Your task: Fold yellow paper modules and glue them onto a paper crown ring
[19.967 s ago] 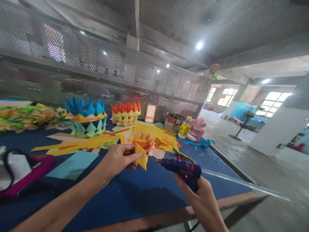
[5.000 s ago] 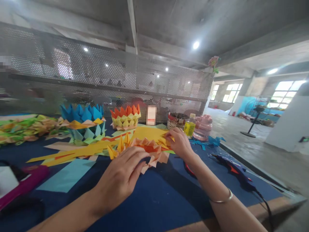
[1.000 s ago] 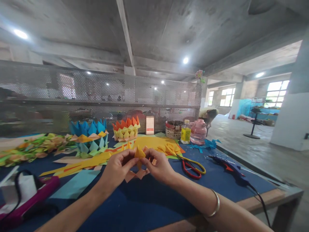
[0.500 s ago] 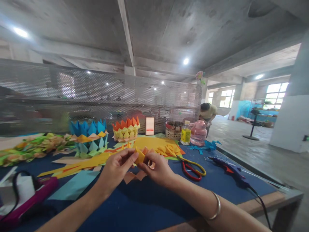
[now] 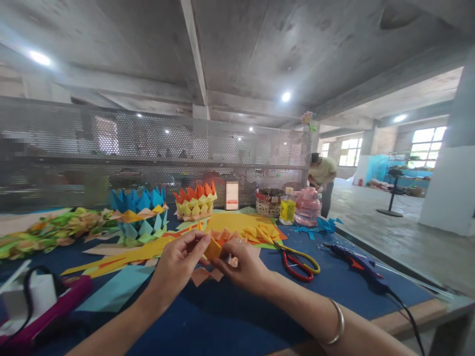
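Between my two hands is a small folded piece of yellow-orange paper [image 5: 213,249]. My left hand [image 5: 183,257] pinches its left side between thumb and fingers. On the other side, my right hand [image 5: 241,259] grips the right edge, its fingertips partly hidden. Just behind and below the hands lies a pale peach folded-paper strip [image 5: 203,277] with zigzag points, partly covered by my right hand. Yellow paper strips [image 5: 148,248] are spread to the left of my hands, and folded yellow pieces [image 5: 261,232] lie beyond the right one.
Red-and-yellow scissors [image 5: 299,264] and a blue glue gun [image 5: 356,262] lie on the right. Blue [image 5: 139,212] and orange-yellow paper crowns [image 5: 196,201] stand behind, near a basket [image 5: 267,202], yellow-labelled bottle [image 5: 287,207] and pink jug [image 5: 308,207]. A person [image 5: 322,178] bends over beyond the table.
The yellow-orange paper has turned, now showing a broader flat face. My right hand has shifted slightly around it. The person in the background has straightened a little.
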Demonstrator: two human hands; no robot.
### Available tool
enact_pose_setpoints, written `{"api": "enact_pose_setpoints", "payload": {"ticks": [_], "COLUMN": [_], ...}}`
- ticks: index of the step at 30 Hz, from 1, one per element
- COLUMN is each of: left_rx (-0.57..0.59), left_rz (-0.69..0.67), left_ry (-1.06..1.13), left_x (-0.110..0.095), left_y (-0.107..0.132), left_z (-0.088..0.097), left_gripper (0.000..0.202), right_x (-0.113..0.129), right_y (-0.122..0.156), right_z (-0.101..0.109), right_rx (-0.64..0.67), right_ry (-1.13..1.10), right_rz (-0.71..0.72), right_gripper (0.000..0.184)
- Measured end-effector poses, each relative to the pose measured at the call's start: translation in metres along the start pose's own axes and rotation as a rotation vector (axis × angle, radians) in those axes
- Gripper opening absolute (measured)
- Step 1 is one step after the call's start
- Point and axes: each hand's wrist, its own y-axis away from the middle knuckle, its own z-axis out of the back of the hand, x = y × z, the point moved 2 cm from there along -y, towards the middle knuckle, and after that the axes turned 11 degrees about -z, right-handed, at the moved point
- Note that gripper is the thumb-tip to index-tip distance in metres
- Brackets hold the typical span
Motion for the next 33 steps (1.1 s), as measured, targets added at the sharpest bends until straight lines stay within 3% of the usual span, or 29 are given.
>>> {"api": "enact_pose_setpoints", "payload": {"ticks": [9,17,33], "left_rx": [-0.022,-0.046,-0.107], "left_rz": [-0.018,0.07,0.015], "left_ry": [0.155,0.124,0.146], "left_x": [0.0002,0.004,0.0049], "left_y": [-0.003,-0.0019,-0.006], "left_z": [-0.0007,0.0003,0.0056], "left_gripper": [0.028,0.03,0.024], "right_x": [0.0022,0.001,0.003], "right_y": [0.0015,0.0019,0.0031], "right_z": [-0.001,-0.001,-0.0016], "right_rx": [-0.003,0.034,0.061], "right_ry": [-0.031,-0.014,-0.058], "right_rz": [0.014,0.038,0.011], "right_gripper": [0.02,0.018,0.015]}}
